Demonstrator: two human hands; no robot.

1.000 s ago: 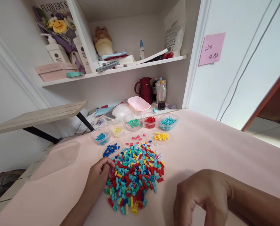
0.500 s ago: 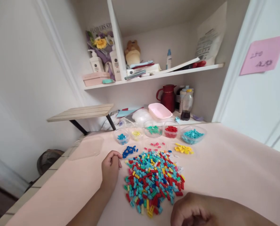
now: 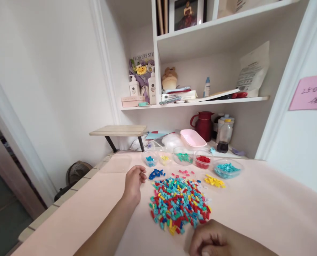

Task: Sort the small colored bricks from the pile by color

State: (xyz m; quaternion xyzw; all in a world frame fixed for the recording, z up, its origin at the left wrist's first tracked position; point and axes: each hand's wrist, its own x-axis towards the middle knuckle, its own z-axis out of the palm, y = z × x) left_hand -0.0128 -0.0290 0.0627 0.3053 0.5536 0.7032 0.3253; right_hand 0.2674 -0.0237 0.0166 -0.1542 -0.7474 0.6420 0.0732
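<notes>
Brick pile: the mixed brick pile (image 3: 180, 204) lies spread on the pink tabletop (image 3: 254, 202) in front of you, in red, turquoise, green, yellow, blue and a few white pieces.
Left hand: your left hand (image 3: 133, 183) is just left of the pile's far part, fingers bent and narrow, nearest the dark blue bricks (image 3: 156, 174); you cannot tell whether a brick sits between the fingertips.
Right hand: your right hand (image 3: 210, 239) is at the pile's near right edge, fingers curled under; its grip is hidden, so you cannot tell what it holds.
Loose colours: just beyond the pile are the dark blue bricks to the left, pink bricks (image 3: 183, 174) in the middle and yellow bricks (image 3: 215, 181) to the right.
Tubs: farther beyond the pile, left to right, clear tubs hold blue bricks (image 3: 149, 159), pale yellow bricks (image 3: 164, 159), green bricks (image 3: 184, 157), red bricks (image 3: 202, 160) and turquoise bricks (image 3: 227, 168).
Clear lid: a flat clear plastic piece (image 3: 117, 164) lies beyond the pile, well to its left.
Back: behind the tubs, beyond the pile, stand a pink basin (image 3: 192, 138), a dark red jug (image 3: 204, 126) and a yellow-capped bottle (image 3: 224, 137) with dark liquid.
</notes>
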